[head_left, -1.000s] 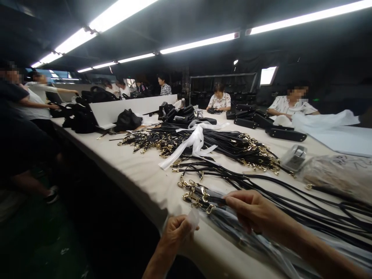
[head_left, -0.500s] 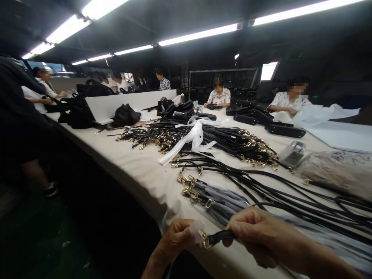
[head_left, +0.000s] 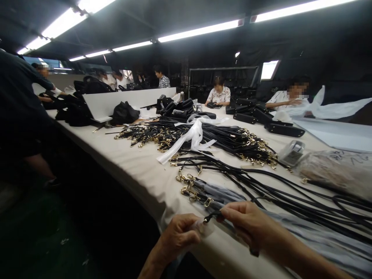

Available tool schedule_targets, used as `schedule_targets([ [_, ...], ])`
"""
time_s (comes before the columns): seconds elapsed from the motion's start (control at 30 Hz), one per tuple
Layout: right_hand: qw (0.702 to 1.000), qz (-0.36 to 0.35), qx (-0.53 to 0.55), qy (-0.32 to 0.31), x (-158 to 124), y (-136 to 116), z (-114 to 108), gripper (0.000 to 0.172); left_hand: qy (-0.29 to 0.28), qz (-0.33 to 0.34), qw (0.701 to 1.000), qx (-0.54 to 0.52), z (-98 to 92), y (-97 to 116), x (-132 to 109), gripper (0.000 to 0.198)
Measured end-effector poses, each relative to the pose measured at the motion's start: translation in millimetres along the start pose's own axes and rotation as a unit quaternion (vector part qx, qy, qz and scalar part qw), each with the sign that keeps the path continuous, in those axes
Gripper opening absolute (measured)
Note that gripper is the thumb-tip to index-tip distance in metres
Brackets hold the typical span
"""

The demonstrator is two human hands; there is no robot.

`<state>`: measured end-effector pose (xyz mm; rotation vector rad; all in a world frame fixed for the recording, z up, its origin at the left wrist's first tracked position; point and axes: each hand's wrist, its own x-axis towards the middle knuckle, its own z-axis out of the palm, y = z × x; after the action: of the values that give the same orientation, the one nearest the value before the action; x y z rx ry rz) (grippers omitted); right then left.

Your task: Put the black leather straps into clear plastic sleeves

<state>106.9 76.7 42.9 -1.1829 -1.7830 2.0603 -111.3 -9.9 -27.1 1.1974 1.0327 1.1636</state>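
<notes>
Over the table's near edge, my left hand (head_left: 180, 235) is closed on a small clear plastic sleeve (head_left: 205, 228). My right hand (head_left: 247, 224) pinches a black strap (head_left: 215, 215) close to its end. The strap's gold clasp is at the mouth of the sleeve, partly hidden by the plastic, and I cannot tell how far inside it sits. A dark end of strap shows below my right palm. Just beyond my hands lie straps in clear sleeves with bare gold clasps (head_left: 193, 190). Loose black straps (head_left: 241, 174) stretch off to the right.
A heap of black straps (head_left: 226, 135), tied with a white strip (head_left: 195, 135), covers mid-table. Black cases (head_left: 285, 130), a clear box (head_left: 291, 153) and a plastic bag (head_left: 334, 168) lie to the right. Co-workers sit around the table; a person in dark clothes (head_left: 20, 100) stands left.
The clasp has moved from outside to the sleeve's mouth, and my right hand has come up and left with the strap. Across the table, a co-worker has lifted a white sheet.
</notes>
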Motion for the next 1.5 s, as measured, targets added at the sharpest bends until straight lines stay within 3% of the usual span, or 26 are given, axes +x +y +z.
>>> schedule_targets([
  [0.07,0.991,-0.041,-0.113,0.063,0.0,-1.0,6.8,0.05,0.041,0.002,0.998,0.057,6.0,1.6,1.1,0.044],
  [0.13,0.957,-0.112,-0.243,0.112,-1.5,0.7,12.0,0.046,0.071,0.016,0.991,0.109,9.9,1.9,1.0,0.039],
  [0.2,0.9,-0.18,-0.371,0.139,-2.9,6.0,13.4,0.04,0.068,0.019,0.988,0.14,10.3,2.2,-0.5,0.037],
  [0.3,0.812,-0.233,-0.512,0.155,-3.7,16.8,9.6,0.038,0.018,-0.015,0.984,0.174,6.2,2.1,-3.6,0.035],
  [0.4,0.756,-0.266,-0.576,0.163,-3.6,23.6,3.9,0.038,-0.028,-0.052,0.985,0.16,1.7,-1.0,-5.6,0.027],
  [0.57,0.715,-0.296,-0.617,0.143,-2.0,23.3,3.5,0.027,-0.055,-0.068,0.994,0.071,2.2,-5.7,-5.2,0.032],
  [0.63,0.715,-0.284,-0.628,0.118,-0.1,22.4,9.9,0.021,-0.051,-0.076,0.993,0.069,5.6,-6.3,-3.5,0.024],
  [0.7,0.735,-0.243,-0.626,0.098,1.3,20.1,19.1,0.019,-0.035,-0.079,0.993,0.08,9.7,-8.3,-0.9,0.015],
  [0.83,0.836,-0.13,-0.526,0.09,-3.7,1.7,25.0,0.024,0.011,-0.02,0.991,0.134,12.8,-15.4,3.9,0.018],
  [0.93,0.912,-0.052,-0.408,0.002,-14.2,-20.1,3.0,0.041,0.038,0.054,0.975,0.214,5.5,-18.5,3.2,0.023],
  [1.03,0.948,0.02,-0.308,-0.072,-24.1,-34.9,-25.4,0.03,0.05,0.047,0.977,0.201,-2.6,-20.7,0.1,0.02],
  [1.13,0.929,-0.025,-0.369,-0.004,-29.4,-39.3,-33.7,0.022,0.042,-0.046,0.995,0.078,0.3,-23.8,-0.1,0.017],
  [1.23,0.84,-0.105,-0.529,0.059,-28.2,-36.3,-16.4,0.018,0.038,-0.129,0.99,-0.035,13.7,-24.7,3.9,0.018],
  [1.33,0.763,-0.125,-0.632,0.049,-19.1,-29.6,11.8,0.02,0.014,-0.142,0.986,-0.082,26.4,-23.1,8.8,0.021],
  [1.43,0.749,-0.09,-0.655,0.048,-7.7,-25.1,29.3,0.018,-0.006,-0.109,0.99,-0.084,29.6,-22.2,11.2,0.02],
  [1.5,0.778,-0.098,-0.618,0.053,-3.7,-25.0,26.8,0.015,0.017,-0.06,0.998,-0.013,25.7,-22.2,10.3,0.018],
])
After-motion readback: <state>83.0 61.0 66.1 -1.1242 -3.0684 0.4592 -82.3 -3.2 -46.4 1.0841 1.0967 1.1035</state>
